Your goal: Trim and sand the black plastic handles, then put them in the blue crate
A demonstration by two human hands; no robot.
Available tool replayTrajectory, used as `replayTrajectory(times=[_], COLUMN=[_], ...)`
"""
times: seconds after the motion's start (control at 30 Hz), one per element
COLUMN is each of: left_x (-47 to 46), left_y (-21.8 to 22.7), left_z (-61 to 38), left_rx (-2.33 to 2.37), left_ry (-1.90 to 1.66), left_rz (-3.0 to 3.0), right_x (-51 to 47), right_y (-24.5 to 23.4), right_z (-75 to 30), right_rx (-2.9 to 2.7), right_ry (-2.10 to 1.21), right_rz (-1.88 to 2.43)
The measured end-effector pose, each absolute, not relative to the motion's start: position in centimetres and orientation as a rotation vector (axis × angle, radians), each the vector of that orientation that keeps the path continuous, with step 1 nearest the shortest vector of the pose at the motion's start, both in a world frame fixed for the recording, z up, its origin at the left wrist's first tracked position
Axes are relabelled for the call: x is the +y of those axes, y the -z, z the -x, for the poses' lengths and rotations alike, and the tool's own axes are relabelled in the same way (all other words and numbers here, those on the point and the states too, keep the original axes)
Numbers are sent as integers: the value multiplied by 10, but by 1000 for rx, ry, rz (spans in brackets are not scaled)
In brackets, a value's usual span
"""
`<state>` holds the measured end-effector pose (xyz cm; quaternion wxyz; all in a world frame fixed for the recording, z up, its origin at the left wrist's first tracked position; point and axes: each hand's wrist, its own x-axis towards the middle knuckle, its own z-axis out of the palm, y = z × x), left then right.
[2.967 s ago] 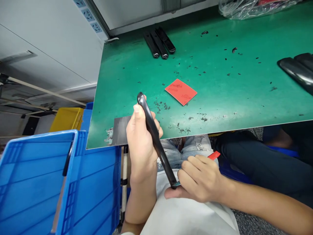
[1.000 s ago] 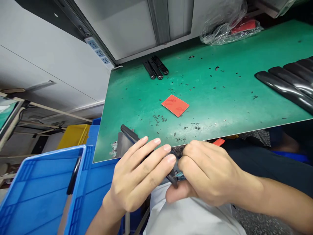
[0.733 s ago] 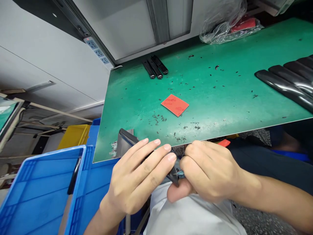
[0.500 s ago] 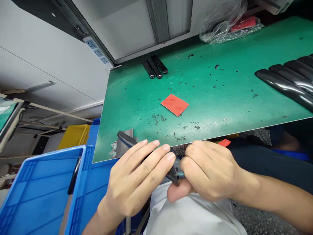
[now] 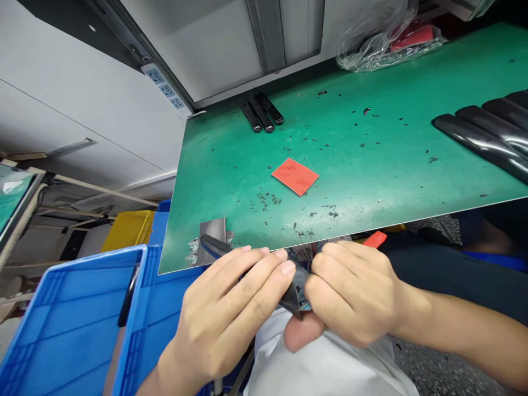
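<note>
We're steadying the black plastic strip [image 5: 293,298] in the curled fingers of our left hand [image 5: 218,324] just off the green bench mat [image 5: 371,181], with our right hand [image 5: 355,291] pinching a small bluish bit [image 5: 304,306] against its end.

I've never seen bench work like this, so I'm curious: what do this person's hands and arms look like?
The left hand and right hand are both bare: no gloves, rings or watch show, and the fingers have short, trimmed nails. The right forearm is bare too, with no sleeve in view. A loose white garment shows below the hands.
</note>
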<state>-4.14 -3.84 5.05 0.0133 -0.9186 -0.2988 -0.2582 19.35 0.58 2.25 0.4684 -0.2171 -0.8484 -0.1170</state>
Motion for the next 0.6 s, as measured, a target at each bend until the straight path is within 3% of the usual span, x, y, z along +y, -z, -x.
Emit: replayTrajectory(times=[0.33,0.6], left_x=[-42,-41], left_y=[-49,-46], left_z=[34,34], left_rx=[-931,-873], left_ry=[912,978], left_rz=[2804,2766], right_x=[4,5], right_y=[-22,-25], right_z=[-194,-201], right_rx=[-2014,-2148], right_ry=[214,-79], right_rz=[402,449])
